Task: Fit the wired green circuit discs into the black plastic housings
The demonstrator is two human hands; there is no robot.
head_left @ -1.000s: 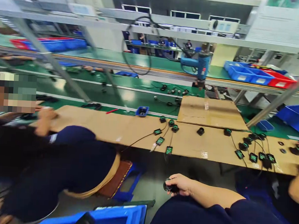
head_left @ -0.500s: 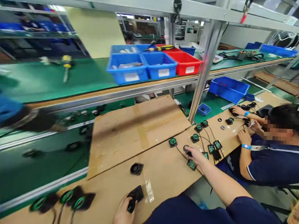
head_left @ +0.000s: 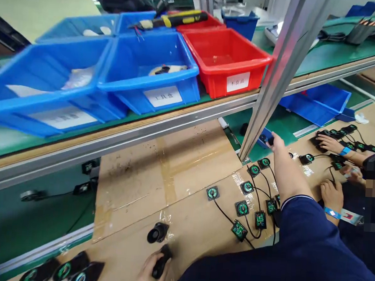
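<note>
Black plastic housing (head_left: 161,261) sits in the left hand (head_left: 151,269) at the near edge of the cardboard-covered bench (head_left: 185,178), low in the view. The fingers are closed around its lower part, and its rounded top sticks out above them. It looks small, hard and light, so I judge one hand carries it easily; its smooth shell may slip, so a grip around the body seems safer than a pinch at the tip. A second black housing (head_left: 157,232) lies just beyond it on the cardboard, apart from the hand.

The right hand (head_left: 277,142) is stretched far forward, beside the metal post (head_left: 272,78), at a small blue tray (head_left: 264,137). It seems to pinch a small dark part, but I cannot tell the fingers clearly. Under this arm lie round green-faced parts (head_left: 242,208) joined by thin black wires (head_left: 224,213) to little circuit boards (head_left: 239,230); these look delicate, better lifted by the body than by the wire. Another person's hands (head_left: 331,194) work at the right.
</note>
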